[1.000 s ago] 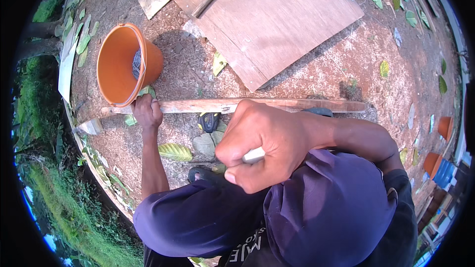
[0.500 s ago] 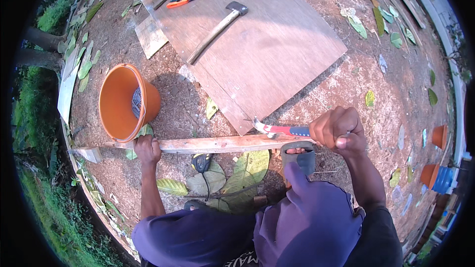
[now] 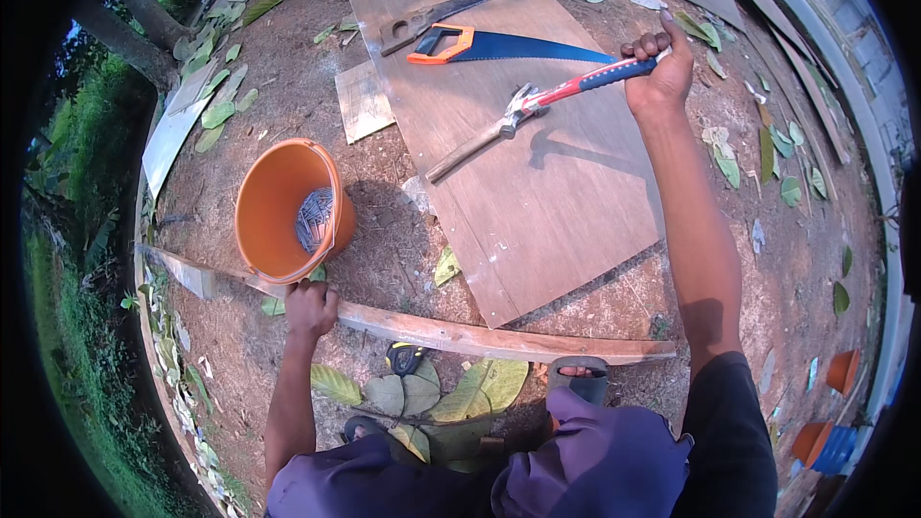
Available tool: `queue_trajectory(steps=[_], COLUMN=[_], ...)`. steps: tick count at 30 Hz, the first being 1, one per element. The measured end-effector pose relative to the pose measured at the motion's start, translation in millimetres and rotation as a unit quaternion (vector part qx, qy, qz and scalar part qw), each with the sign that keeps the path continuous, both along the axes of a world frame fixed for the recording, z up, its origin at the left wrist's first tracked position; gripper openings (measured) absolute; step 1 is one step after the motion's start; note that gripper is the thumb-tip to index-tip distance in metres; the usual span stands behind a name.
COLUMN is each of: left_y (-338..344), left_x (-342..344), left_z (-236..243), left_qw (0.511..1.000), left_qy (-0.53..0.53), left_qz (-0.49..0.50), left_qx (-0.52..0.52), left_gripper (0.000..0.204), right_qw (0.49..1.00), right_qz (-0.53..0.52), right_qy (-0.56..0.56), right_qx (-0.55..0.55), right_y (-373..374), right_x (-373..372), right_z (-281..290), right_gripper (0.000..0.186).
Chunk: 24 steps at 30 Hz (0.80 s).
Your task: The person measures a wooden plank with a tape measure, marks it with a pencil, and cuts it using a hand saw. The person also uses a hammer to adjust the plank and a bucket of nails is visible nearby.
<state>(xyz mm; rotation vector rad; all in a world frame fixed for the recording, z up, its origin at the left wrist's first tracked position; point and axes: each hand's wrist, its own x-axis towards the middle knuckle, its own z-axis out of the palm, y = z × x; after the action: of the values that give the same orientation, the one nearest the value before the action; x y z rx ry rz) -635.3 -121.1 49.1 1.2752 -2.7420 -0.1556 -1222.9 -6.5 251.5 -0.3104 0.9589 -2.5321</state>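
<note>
Claw hammer (image 3: pixel 574 86), at one o'clock above the plywood (image 3: pixel 566 221), was clamped in the right hand (image 3: pixel 662 69); likely head-heavy, its stiff handle (image 3: pixel 614 73) seemed best held near the end. At eight o'clock, the left hand (image 3: pixel 312 309) was clasped on the wooden beam (image 3: pixel 451 334).

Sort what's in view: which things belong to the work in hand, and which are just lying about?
In the work:
claw hammer, gripped in the right hand
wooden beam, at the left hand
probably the nails in the orange bucket

Lying about, untouched:
blue-bladed saw, older saw and wooden-handled tool on the plywood board
fallen leaves
orange pots, far right
</note>
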Motion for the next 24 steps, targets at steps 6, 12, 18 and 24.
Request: queue_trajectory(steps=[6,12,18,24], left_y=[1.6,8.6,11.9,22.7], left_x=[-19.6,-7.1,-17.9,-11.3], left_z=[7.8,5.5,2.6,9.2], left_qw=[0.999,0.999,1.0,0.999], left_qy=[-0.036,-0.042,0.007,0.01], left_qz=[-0.012,-0.011,-0.002,0.04], left_qx=[0.011,-0.02,0.009,0.026], left_gripper=[0.032,0.031,0.028,0.027], right_qw=[0.985,0.962,0.702,0.894], right_qz=[-0.149,-0.129,-0.007,0.106], right_qy=[-0.091,0.047,0.355,0.104], right_qx=[0.01,0.237,0.618,0.423], right_y=[-110.5,-90.9,-49.3,-55.0], right_x=[-87.3,-79.5,-96.3,-57.8], right_z=[-53.7,-175.0,-168.6,-156.0], right_gripper=[0.029,0.03,0.037,0.034])
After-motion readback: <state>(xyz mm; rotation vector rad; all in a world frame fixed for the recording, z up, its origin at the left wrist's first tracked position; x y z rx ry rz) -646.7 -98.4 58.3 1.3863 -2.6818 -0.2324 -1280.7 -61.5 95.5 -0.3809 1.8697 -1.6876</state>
